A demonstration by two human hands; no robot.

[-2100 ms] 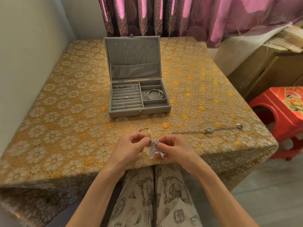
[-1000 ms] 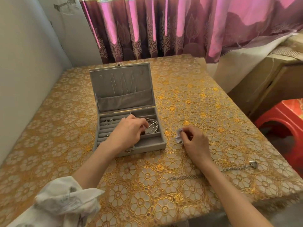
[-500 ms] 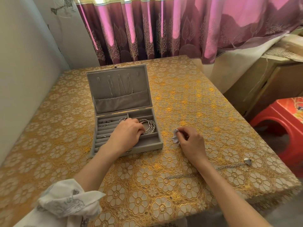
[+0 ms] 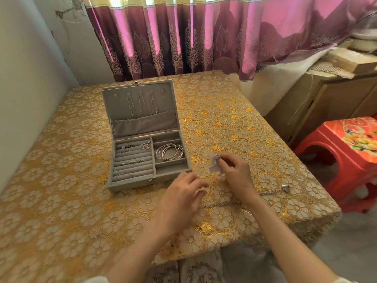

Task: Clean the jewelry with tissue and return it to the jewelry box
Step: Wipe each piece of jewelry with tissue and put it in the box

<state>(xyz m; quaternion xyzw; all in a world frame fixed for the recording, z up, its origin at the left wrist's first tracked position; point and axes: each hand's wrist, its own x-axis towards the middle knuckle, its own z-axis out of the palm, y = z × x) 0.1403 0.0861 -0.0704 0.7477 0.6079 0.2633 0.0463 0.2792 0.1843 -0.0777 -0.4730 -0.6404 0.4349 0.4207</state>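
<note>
A grey jewelry box (image 4: 130, 183) stands open on the table, its lid upright with chains hanging inside. Rings sit in its left slots and several silver bangles (image 4: 169, 152) lie in the right compartment. My right hand (image 4: 234, 176) pinches a small crumpled tissue (image 4: 214, 165) just right of the box. In front of the box's right corner, my left hand (image 4: 181, 199) hovers with its fingers loosely curled and nothing visible in them. A silver chain necklace (image 4: 267, 193) with a heart pendant (image 4: 285, 188) lies on the table, partly hidden by my right wrist.
The table wears a gold floral lace cloth (image 4: 61, 201). A wall runs along its left side and a purple curtain (image 4: 183, 37) hangs behind it. A red plastic stool (image 4: 346, 156) and a wooden cabinet (image 4: 318, 103) stand to the right.
My left hand put the ring-like piece into the box, then pulled out and back toward me. My right hand stayed beside the box with the tissue.
</note>
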